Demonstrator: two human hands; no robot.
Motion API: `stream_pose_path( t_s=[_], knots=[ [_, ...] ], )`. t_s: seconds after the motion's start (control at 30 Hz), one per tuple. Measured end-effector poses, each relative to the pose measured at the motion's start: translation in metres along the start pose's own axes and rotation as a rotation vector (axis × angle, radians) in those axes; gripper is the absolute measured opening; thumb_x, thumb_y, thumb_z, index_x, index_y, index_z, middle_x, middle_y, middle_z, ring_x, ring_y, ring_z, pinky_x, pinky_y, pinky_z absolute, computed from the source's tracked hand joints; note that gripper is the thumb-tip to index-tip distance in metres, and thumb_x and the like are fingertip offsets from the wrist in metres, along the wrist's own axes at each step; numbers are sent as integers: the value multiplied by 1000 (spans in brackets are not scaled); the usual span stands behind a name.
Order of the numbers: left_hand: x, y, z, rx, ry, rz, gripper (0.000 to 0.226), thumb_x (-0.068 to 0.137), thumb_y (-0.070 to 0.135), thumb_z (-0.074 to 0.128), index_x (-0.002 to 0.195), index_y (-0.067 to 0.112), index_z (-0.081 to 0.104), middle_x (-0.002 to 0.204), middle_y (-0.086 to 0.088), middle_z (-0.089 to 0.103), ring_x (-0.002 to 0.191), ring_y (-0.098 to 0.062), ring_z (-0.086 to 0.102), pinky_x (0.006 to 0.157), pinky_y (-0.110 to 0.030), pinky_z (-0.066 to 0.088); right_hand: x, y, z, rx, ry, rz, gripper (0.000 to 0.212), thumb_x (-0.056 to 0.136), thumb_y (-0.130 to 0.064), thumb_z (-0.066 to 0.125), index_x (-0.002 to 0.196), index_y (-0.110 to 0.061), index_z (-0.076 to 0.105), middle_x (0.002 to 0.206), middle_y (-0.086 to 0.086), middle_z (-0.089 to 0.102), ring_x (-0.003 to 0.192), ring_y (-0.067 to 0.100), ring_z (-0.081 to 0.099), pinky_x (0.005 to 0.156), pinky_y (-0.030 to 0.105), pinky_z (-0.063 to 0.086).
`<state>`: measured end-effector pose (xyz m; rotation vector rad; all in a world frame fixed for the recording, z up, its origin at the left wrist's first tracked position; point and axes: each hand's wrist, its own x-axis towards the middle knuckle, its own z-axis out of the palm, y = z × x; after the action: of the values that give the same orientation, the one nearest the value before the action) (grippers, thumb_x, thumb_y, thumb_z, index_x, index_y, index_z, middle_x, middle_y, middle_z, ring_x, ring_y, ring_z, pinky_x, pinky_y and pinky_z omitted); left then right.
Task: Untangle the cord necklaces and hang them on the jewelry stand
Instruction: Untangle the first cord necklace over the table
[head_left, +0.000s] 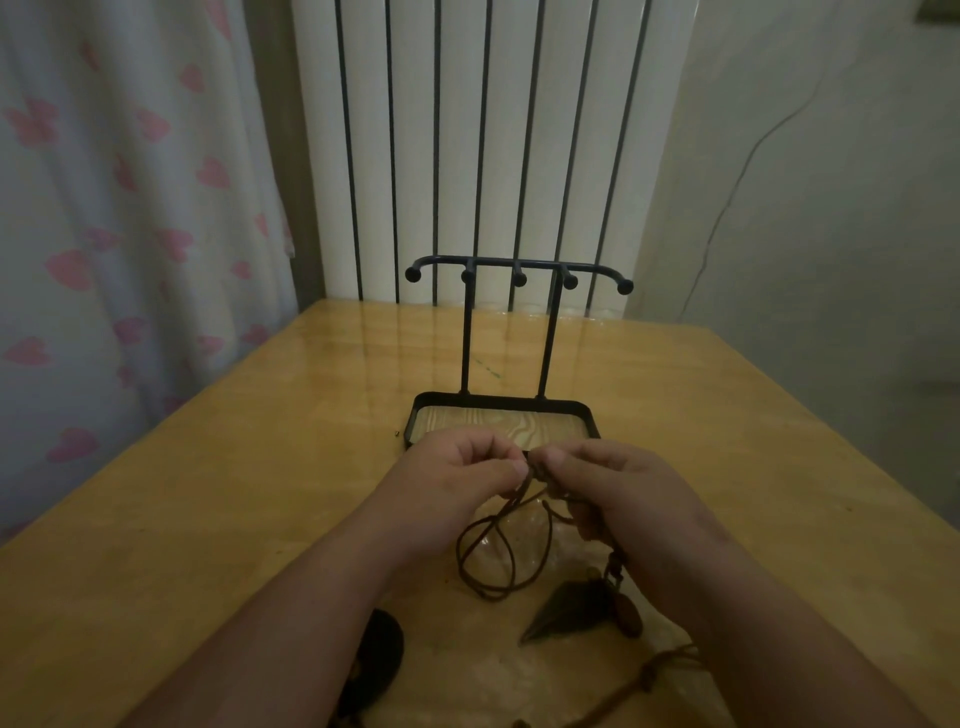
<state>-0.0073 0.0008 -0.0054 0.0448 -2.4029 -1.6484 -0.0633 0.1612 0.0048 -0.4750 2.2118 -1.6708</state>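
Dim indoor light, soft glare on table (322, 395), wide-angle edge bending

Dim, warm light. Glossy yellow-wood surface (208, 493) across the lower view. At 12 o'clock, white column radiator (493, 130) with dark gaps. At 9 o'clock, pale curtain (104, 208) printed with pink hearts. At 3 o'clock, plain off-white wall (857, 260) crossed by a thin cable (738, 171).

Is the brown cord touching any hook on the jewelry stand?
Apart. The head view shows the hooks bare atop the jewelry stand, while the cord hangs lower down, pinched by the left hand and right hand.
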Motion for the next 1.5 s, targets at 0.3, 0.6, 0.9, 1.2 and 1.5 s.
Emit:
stream_pose_path(
  t_s=[0.3,0.6,0.9,1.2,1.5],
  knots=[
    [2,-4,0,49,-3,14,14,92,24,60,81,27,66,79,8,64,76,-8,60,71,-26,45,3,0,-1,134,81,41,28,98,-27,48,95,-7,69,79,6,64,73,18,56,69,31,47],
    [1,-5,4,181,7,37,19,94,19,58,81,32,61,83,9,62,76,-1,57,65,-15,42,3,-1,-4,336,27,-7,23,96,-28,47,90,-13,64,62,-2,50,61,17,44,63,35,37],
    [4,-7,4,241,87,130,27,93,14,59,76,35,57,75,13,57,70,3,52,61,-13,39,-2,-1,0,-60,-13,-89,12,89,-23,63,85,-20,73,59,-13,63,49,-8,53,53,15,38],
    [6,-7,4,243,143,138,21,92,18,61,80,35,61,83,11,61,79,2,55,66,-13,41,-3,-5,5,119,60,-146,23,96,-22,50,83,-19,67,71,-4,65,60,2,56,62,27,39],
    [5,-3,0,15,281,149,15,88,22,62,73,22,64,54,16,53,52,1,47,49,-13,37,-1,-2,10,-26,159,-277,18,96,-22,50,87,-23,66,71,-9,70,60,-8,58,56,12,40]
  ],
)
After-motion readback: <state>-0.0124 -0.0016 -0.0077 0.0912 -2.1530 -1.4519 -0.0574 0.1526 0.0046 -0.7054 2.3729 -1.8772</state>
